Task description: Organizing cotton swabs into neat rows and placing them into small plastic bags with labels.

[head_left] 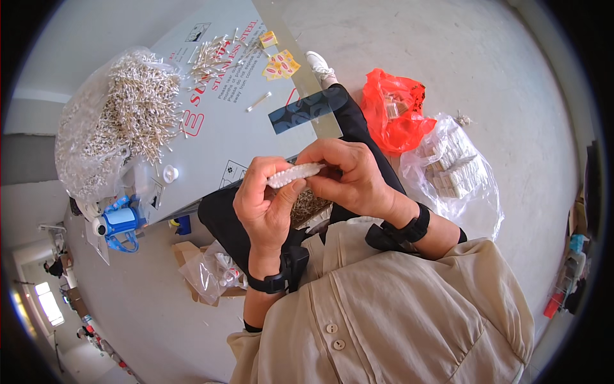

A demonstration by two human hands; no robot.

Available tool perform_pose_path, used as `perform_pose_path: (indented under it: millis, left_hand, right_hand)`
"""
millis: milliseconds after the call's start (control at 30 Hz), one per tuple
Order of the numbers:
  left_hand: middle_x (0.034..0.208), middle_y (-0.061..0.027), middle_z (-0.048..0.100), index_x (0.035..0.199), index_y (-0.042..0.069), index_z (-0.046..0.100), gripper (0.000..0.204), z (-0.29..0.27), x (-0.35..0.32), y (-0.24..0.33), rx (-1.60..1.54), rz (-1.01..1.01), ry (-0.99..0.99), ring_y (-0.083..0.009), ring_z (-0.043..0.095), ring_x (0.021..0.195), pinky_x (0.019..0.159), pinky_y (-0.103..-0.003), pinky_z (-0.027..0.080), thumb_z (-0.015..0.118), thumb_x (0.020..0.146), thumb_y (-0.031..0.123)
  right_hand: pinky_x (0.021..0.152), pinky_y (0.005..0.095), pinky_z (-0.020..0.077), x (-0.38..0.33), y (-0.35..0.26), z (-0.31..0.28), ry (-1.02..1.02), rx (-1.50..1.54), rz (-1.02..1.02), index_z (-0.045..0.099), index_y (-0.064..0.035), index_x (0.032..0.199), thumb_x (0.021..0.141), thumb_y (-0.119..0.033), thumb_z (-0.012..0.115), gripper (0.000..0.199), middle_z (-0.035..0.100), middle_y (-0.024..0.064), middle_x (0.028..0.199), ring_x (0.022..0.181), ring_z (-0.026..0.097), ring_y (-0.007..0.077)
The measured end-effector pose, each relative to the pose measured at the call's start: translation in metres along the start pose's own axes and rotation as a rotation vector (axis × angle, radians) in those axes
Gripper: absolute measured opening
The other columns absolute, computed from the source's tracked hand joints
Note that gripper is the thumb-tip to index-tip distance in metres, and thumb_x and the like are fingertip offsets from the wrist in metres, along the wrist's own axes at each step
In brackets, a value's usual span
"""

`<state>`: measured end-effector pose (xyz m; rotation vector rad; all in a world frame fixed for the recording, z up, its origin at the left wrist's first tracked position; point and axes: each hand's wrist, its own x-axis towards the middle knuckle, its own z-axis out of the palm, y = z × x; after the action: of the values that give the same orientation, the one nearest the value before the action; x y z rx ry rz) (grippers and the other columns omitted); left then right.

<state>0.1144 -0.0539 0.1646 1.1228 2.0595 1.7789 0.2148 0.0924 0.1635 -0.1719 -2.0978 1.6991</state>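
Between my two hands, above my lap, is a flat bundle of cotton swabs (pixel 294 174), its white tips lined up in a row. My left hand (pixel 263 201) is closed on the bundle's left part, thumb below and fingers behind. My right hand (pixel 348 174) pinches its right end; those fingertips partly hide what they grip. Just below the hands, more cotton swabs (pixel 309 208) lie massed at my lap, partly covered by my fingers. A large clear bag spills a heap of cotton swabs (pixel 144 109) onto the table (pixel 220 137) at the left.
Loose swabs (pixel 211 59), yellow printed cards (pixel 280 65) and a dark translucent strip (pixel 307 110) are on the table. A blue bottle (pixel 120 219) stands by its near-left edge. On the floor are a red bag (pixel 396 128), a clear bag of white packs (pixel 454 169) and a cardboard box (pixel 187 256).
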Motion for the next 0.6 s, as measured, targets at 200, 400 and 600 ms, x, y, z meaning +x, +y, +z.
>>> perform_pose_path:
  millis: [200,400,600]
  left_hand:
    - [0.097,-0.0071,0.063,0.100,0.002,0.064,0.028,-0.006,0.004,-0.011,0.069,0.058,-0.011,-0.0179,0.059,0.088,0.081,-0.027,0.047,0.080,0.077,0.006]
    - [0.098,-0.0076,0.065,0.099,0.002,0.066,0.029,-0.002,0.009,-0.011,0.051,0.110,-0.016,-0.0208,0.061,0.093,0.083,-0.030,0.049,0.078,0.073,-0.002]
    - [0.098,-0.0083,0.066,0.100,0.002,0.065,0.031,0.004,0.013,-0.017,0.117,0.177,-0.002,-0.0229,0.062,0.095,0.083,-0.031,0.050,0.077,0.072,-0.004]
  right_hand:
    - [0.067,0.0225,0.0487,-0.001,0.004,-0.001,0.035,0.242,0.088,0.065,-0.0005,0.104,0.083,0.003,0.070,0.022,0.064,0.0017,0.091,0.078,0.059,0.0069]
    - [0.070,0.0243,0.0483,-0.001,0.003,-0.004,0.053,0.016,-0.080,0.064,-0.0016,0.106,0.078,0.008,0.070,0.030,0.065,0.0069,0.100,0.084,0.062,0.0127]
    - [0.066,0.0256,0.0477,-0.001,0.016,-0.001,0.105,-0.041,-0.247,0.064,-0.0033,0.108,0.076,0.009,0.068,0.034,0.065,0.0087,0.104,0.080,0.061,0.0174]
